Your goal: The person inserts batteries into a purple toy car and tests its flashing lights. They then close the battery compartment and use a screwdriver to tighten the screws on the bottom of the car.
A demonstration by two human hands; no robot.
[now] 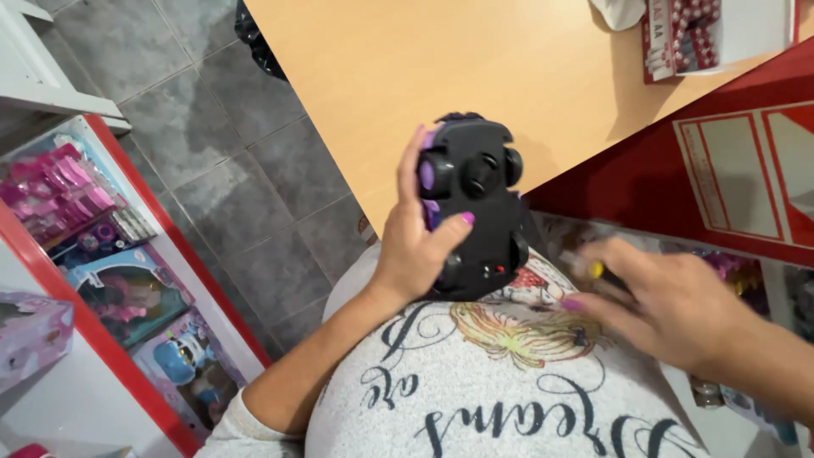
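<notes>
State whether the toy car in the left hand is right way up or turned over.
Turned over: the toy car shows its black underside and wheels, gripped by the left hand.

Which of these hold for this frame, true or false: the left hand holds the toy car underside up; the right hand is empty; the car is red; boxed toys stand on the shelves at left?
1. The left hand holds the black and purple toy car with its underside and wheels facing up. True.
2. The right hand is empty. False: it holds a small yellow-tipped tool, blurred.
3. The car is red. False: black with purple parts.
4. Boxed toys stand on the red-edged shelves at left. True.
</notes>
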